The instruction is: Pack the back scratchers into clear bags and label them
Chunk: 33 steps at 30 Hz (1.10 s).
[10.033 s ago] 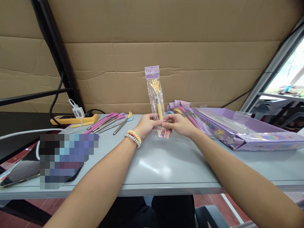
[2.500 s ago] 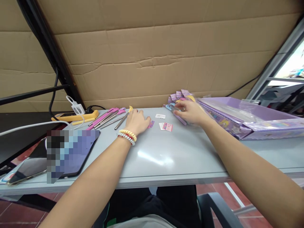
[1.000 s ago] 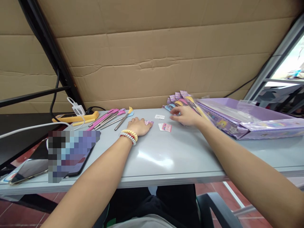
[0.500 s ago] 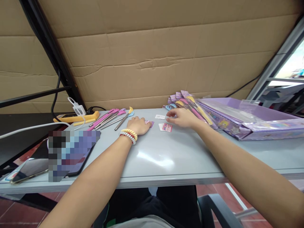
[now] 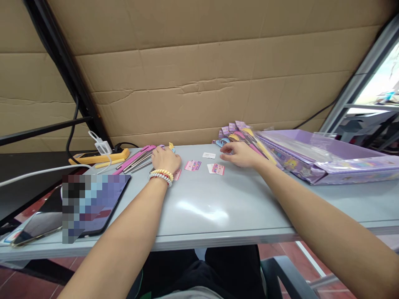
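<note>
My left hand (image 5: 165, 160) is palm down over a back scratcher with a yellow hand-shaped end (image 5: 171, 146), its thumb apart from the bent fingers. The fingertips are hidden, and no grip shows. Left of it lie several metal-rod back scratchers (image 5: 137, 160) with pink ends. A small pink card (image 5: 177, 174) pokes out beside the wrist. Between my hands are a pink and purple card (image 5: 192, 165), a white card (image 5: 208, 155) and an overlapping pair with a pink card (image 5: 217, 168). My right hand (image 5: 238, 153) rests open, thumb and forefinger apart, beside bagged back scratchers (image 5: 249, 137).
A purple printed box (image 5: 311, 176) with clear plastic stands at right. On the left are a dark tablet (image 5: 109, 207), a phone (image 5: 40, 224), a yellow power strip (image 5: 99, 155) and a white cable (image 5: 46, 171). Cardboard (image 5: 202, 62) walls the back of the desk.
My left hand has moved left from the pink and purple card to above the back scratchers, uncovering that card. My right hand has stayed nearly in place; the view has shifted slightly.
</note>
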### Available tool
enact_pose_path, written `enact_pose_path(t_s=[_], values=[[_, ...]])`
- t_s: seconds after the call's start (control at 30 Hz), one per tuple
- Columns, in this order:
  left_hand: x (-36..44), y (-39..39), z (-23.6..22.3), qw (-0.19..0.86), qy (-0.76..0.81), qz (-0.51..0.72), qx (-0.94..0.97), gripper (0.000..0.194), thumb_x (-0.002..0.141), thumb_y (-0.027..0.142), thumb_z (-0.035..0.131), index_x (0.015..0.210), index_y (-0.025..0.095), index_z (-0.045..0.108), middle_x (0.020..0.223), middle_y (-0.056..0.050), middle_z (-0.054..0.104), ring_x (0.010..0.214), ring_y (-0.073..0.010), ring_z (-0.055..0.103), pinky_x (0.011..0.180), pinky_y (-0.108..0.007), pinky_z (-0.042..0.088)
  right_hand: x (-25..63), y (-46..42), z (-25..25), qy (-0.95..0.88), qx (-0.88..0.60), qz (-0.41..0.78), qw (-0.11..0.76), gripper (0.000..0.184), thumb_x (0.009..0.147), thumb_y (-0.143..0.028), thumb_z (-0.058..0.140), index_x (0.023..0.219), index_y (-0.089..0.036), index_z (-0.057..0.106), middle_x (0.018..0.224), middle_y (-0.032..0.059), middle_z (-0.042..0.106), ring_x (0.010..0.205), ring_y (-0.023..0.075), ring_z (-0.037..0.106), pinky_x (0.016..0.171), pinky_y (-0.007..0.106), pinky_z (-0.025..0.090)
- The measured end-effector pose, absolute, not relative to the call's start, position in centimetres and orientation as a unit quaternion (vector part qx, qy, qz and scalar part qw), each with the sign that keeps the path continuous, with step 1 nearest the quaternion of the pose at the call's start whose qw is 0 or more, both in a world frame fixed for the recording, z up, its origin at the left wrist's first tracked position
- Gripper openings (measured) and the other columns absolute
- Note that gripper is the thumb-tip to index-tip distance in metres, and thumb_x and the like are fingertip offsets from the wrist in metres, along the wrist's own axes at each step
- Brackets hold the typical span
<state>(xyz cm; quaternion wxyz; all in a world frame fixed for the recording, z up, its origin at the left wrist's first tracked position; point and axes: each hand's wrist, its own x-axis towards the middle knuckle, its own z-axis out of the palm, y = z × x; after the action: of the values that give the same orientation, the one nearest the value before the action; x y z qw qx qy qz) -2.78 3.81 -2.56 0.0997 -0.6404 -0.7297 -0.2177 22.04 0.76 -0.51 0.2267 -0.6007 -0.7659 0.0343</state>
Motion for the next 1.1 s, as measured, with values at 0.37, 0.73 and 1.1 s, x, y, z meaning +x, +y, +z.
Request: enact_pose_path(t_s=[0.37, 0.73, 1.1], values=[[-5.6, 5.1, -2.8, 0.026, -0.777, -0.185, -0.601, 0.038, 0.075, 0.022, 0.049, 0.108, 0.009, 0.064, 0.114, -0.023, 0.061, 0.107, -0.0334, 0.057, 0.085, -0.042, 0.045, 22.3, 0.9, -0.7, -0.768, -0.599, 0.041, 0.224, 0.031, 0.078, -0.037, 0.057, 0.099, -0.016, 0.065, 0.104, 0.0079, 0.068, 0.094, 0.0213, 0.062, 0.082, 0.031, 0.045], [-3.9, 4.3, -1.8, 0.077, -0.698, -0.295, -0.647, 0.028, 0.087, 0.022, 0.041, 0.112, 0.015, 0.051, 0.114, -0.016, 0.056, 0.098, -0.0272, 0.061, 0.079, -0.037, 0.047, 22.1, 0.8, -0.7, -0.77, -0.586, 0.037, 0.249, 0.03, 0.078, -0.035, 0.057, 0.1, -0.016, 0.065, 0.103, 0.0084, 0.067, 0.094, 0.0206, 0.061, 0.082, 0.031, 0.045], [-0.5, 2.4, -2.2, 0.116, -0.464, -0.306, -0.823, 0.028, 0.092, 0.028, 0.035, 0.111, 0.025, 0.056, 0.111, -0.005, 0.056, 0.083, -0.0163, 0.06, 0.067, -0.028, 0.043, 21.3, 0.6, 0.0, -0.654, -0.532, 0.251, 0.475, 0.033, 0.085, -0.05, 0.05, 0.092, -0.018, 0.05, 0.077, 0.0046, 0.066, 0.059, 0.0113, 0.057, 0.05, 0.022, 0.043]])
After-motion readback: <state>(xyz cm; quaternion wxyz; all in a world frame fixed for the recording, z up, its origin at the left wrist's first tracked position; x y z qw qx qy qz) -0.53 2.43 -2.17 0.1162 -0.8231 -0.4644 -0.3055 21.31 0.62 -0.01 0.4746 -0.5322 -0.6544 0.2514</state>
